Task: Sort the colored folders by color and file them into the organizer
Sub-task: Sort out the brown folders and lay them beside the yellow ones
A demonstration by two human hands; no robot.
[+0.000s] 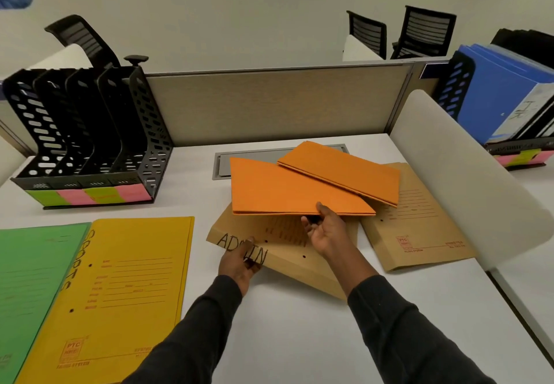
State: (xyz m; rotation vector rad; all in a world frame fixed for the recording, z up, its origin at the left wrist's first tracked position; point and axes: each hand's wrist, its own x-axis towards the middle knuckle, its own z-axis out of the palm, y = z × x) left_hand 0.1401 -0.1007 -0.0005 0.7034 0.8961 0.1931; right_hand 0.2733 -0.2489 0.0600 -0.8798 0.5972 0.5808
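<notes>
My right hand (326, 232) grips the near edge of an orange folder (281, 188) and holds it lifted above a brown folder marked ADMIN (287, 260). My left hand (239, 263) pinches that brown folder at its left edge, over the lettering. A second orange folder (341, 170) lies behind, overlapping the first, and another brown folder (419, 227) lies to the right. At the near left lie a yellow folder marked SPORTS (126, 287) and a green folder (33, 281). The black slotted organizer (90, 131) stands at the back left, its slots holding nothing.
A grey cable hatch (223, 164) is set in the desk behind the folders. A beige partition (269, 104) backs the desk, and a white curved divider (467, 173) bounds its right side. Beyond it a second organizer (452, 83) holds blue folders. Office chairs stand behind.
</notes>
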